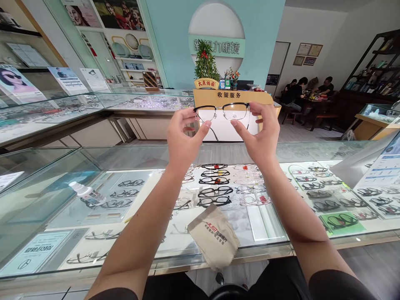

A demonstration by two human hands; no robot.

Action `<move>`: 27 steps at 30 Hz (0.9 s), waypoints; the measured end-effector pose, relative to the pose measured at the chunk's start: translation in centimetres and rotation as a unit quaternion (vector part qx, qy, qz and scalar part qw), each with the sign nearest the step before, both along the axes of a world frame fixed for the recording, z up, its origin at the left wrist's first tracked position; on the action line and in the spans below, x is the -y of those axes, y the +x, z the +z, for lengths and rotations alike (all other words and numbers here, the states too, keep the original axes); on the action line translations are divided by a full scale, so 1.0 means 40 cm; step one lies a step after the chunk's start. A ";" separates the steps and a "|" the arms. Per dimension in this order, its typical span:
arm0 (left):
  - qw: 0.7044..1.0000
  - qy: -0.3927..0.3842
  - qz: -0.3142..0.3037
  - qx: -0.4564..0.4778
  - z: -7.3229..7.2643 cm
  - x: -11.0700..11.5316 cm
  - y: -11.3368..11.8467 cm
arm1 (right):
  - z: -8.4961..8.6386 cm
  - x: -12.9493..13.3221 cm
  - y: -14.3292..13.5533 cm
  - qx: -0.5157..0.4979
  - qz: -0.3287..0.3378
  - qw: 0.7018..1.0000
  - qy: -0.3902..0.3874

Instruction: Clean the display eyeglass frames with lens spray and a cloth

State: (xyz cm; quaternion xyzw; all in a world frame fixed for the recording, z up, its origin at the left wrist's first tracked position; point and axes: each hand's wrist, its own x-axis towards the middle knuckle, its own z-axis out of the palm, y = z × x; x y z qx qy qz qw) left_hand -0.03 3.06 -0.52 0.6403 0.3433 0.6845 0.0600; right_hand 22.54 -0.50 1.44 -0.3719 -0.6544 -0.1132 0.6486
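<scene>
A pair of eyeglasses [235, 115] with a black browline and thin metal lower rims is held up at arm's length above the glass counter. My left hand [186, 135] is closed on its left end, thumb by the lower rim of the left lens. At the other end, my right hand [261, 132] grips the frame, thumb under the right lens. One temple arm hangs down below each side. On the counter top between my forearms lies a beige cleaning cloth [215, 237] with printed lettering. A white spray bottle [87, 193] is on the glass at the left.
Rows of spectacle frames [215, 191] lie inside the glass display counter [150, 262]. A printed sign [383, 166] stands on the right. Beyond are a wooden cashier desk [265, 98], a potted plant [204, 64] and several people [295, 93] seated at a table.
</scene>
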 end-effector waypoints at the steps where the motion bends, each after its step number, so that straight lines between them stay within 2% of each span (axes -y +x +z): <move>1: 1.000 -0.001 0.001 -0.001 -0.001 -0.001 0.000 | 0.000 0.000 0.000 -0.001 -0.001 1.000 0.002; 7: 0.999 0.004 0.037 0.000 -0.009 0.006 0.012 | -0.004 -0.012 0.008 -0.004 0.006 1.000 -0.030; 16: 0.988 0.079 0.130 -0.025 -0.010 0.038 0.033 | -0.023 -0.034 0.011 0.000 0.019 0.994 -0.111; 21: 0.986 0.097 0.133 -0.032 -0.007 0.047 0.033 | -0.022 -0.033 0.008 -0.013 0.032 0.991 -0.132; 27: 0.985 0.105 0.131 -0.041 -0.010 0.043 0.031 | -0.026 -0.040 0.007 -0.033 0.047 0.991 -0.123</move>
